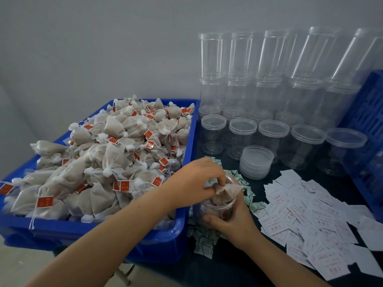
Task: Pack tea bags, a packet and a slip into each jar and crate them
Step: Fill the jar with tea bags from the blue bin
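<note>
A dark table (259,272) carries everything. On its left part, reaching the near edge, sits a blue plastic bin (186,141) heaped with tea bags. Just beside the bin's right wall lies a scatter of small green-and-white packets (204,241), and in their midst stands an open clear jar (209,210). Toward the right edge spreads a loose pile of white paper slips (310,220) printed in red. Behind them rests a short stack of clear lids (256,162). Along the far edge stand rows of empty clear jars (273,137), some stacked. A blue crate (366,125) fills the far right corner.
</note>
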`<state>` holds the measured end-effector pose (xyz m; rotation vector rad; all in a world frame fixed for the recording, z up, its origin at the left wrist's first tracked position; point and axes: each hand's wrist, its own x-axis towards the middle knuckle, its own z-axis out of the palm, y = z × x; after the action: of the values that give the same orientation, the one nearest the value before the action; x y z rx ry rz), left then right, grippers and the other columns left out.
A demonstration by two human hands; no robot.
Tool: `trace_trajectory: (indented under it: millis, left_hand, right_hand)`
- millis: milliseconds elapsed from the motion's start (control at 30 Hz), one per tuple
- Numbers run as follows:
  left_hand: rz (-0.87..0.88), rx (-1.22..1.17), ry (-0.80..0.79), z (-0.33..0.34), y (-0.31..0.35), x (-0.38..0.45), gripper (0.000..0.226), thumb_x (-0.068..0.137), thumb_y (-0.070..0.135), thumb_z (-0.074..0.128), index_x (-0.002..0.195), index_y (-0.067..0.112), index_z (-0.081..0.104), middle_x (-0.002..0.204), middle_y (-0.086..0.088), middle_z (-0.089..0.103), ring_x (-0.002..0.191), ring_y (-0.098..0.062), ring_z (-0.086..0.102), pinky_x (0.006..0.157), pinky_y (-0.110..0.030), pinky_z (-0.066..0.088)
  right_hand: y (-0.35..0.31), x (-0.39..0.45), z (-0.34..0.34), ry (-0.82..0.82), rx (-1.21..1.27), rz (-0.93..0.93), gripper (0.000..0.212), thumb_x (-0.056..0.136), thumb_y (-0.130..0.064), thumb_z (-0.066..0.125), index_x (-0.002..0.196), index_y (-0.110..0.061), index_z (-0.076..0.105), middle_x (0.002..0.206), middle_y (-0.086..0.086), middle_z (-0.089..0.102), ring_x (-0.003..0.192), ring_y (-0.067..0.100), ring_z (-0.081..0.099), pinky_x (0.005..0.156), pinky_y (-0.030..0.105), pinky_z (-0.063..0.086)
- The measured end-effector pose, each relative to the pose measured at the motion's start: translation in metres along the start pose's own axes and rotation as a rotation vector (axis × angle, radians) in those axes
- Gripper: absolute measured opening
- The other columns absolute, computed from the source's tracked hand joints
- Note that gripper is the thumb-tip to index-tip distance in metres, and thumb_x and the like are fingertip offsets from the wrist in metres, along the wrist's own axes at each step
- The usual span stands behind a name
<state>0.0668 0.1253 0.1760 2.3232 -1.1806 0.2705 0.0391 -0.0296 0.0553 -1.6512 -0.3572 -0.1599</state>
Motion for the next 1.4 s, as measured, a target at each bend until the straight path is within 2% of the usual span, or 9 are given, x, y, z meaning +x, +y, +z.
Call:
trace_trajectory:
  millis: [133,400,533,667,1000,1100,1200,1300,1400]
  left_hand:
    - [-0.019,0.030,-0.067,-0.005,-0.003,0.001,0.011,0.085,0.008,0.065,0.093,0.013,0.071,0.091,0.005,0.069,0.090,-0.010,0.054,0.085,-0.019,0.039]
    - [-0.083,0.080,-0.372,-0.005,-0.004,-0.009,0.049,0.086,0.055,0.031,0.118,0.033,0.061,0.110,0.012,0.061,0.114,0.000,0.041,0.110,-0.029,0.003]
    - [0.059,0.267,-0.433,-0.001,-0.004,-0.010,0.069,0.085,0.074,0.015,0.108,0.036,0.067,0.107,0.017,0.065,0.125,0.000,0.033,0.111,-0.041,-0.014]
    - [0.041,0.424,-0.540,0.002,-0.006,-0.007,0.087,0.076,0.080,0.003,0.098,0.030,0.071,0.108,0.019,0.064,0.127,-0.001,0.026,0.109,-0.049,-0.020]
    - [-0.102,0.289,-0.788,-0.008,0.003,0.011,0.062,0.084,0.074,0.033,0.093,0.024,0.069,0.106,0.012,0.064,0.127,-0.002,0.029,0.110,-0.050,-0.020]
    - [-0.114,0.009,-0.641,-0.021,0.007,0.020,0.045,0.091,0.058,0.045,0.104,0.023,0.070,0.113,0.008,0.064,0.118,-0.005,0.048,0.117,-0.041,0.010]
    - [-0.141,-0.294,-0.193,-0.018,0.011,0.031,0.020,0.092,0.034,0.058,0.098,0.018,0.069,0.096,0.004,0.067,0.091,-0.005,0.062,0.087,-0.027,0.052]
    - [-0.262,-0.316,0.116,-0.003,0.008,0.050,0.009,0.092,0.026,0.059,0.088,0.023,0.067,0.082,0.010,0.065,0.075,0.000,0.060,0.071,-0.014,0.050]
    - [-0.341,-0.133,-0.026,0.015,-0.002,0.073,0.012,0.092,0.024,0.061,0.092,0.016,0.070,0.078,0.012,0.063,0.070,-0.001,0.057,0.069,-0.018,0.045]
  right_hand:
    - [-0.002,0.000,0.002,-0.026,0.028,0.033,0.086,0.064,-0.033,0.086,0.134,-0.023,0.036,0.120,-0.024,0.062,0.110,0.002,0.064,0.084,0.012,0.050]
    - [-0.005,0.002,0.001,-0.024,0.046,0.003,0.087,0.069,-0.042,0.089,0.137,-0.050,0.035,0.127,-0.014,0.059,0.118,0.019,0.063,0.088,0.030,0.056]
    - [-0.001,0.001,0.000,-0.013,0.029,0.001,0.089,0.071,-0.034,0.088,0.140,-0.051,0.033,0.129,-0.020,0.056,0.118,0.013,0.063,0.087,0.022,0.054]
    - [-0.002,0.002,0.001,-0.025,0.010,0.013,0.089,0.066,-0.061,0.084,0.136,-0.064,0.029,0.125,-0.031,0.053,0.118,0.000,0.059,0.085,0.011,0.050]
    - [-0.020,0.001,-0.009,-0.035,-0.039,0.040,0.086,0.063,-0.045,0.084,0.133,-0.054,0.036,0.120,-0.038,0.054,0.115,-0.011,0.056,0.082,0.004,0.046]
    - [-0.032,0.001,-0.022,-0.026,-0.060,0.016,0.089,0.063,-0.037,0.088,0.133,-0.056,0.038,0.123,-0.029,0.057,0.117,-0.005,0.057,0.083,0.007,0.048]
    - [-0.040,-0.002,-0.039,0.020,-0.049,0.006,0.092,0.057,-0.044,0.089,0.136,-0.045,0.042,0.123,-0.025,0.059,0.116,-0.003,0.058,0.083,0.009,0.049]
    - [-0.044,-0.010,-0.058,0.094,-0.052,0.006,0.094,0.054,-0.048,0.087,0.138,-0.037,0.046,0.124,-0.019,0.059,0.117,-0.002,0.056,0.085,0.010,0.049]
    - [-0.044,-0.023,-0.075,0.121,-0.087,0.003,0.084,0.057,-0.047,0.088,0.132,-0.044,0.050,0.127,-0.020,0.059,0.122,0.001,0.055,0.091,0.017,0.050]
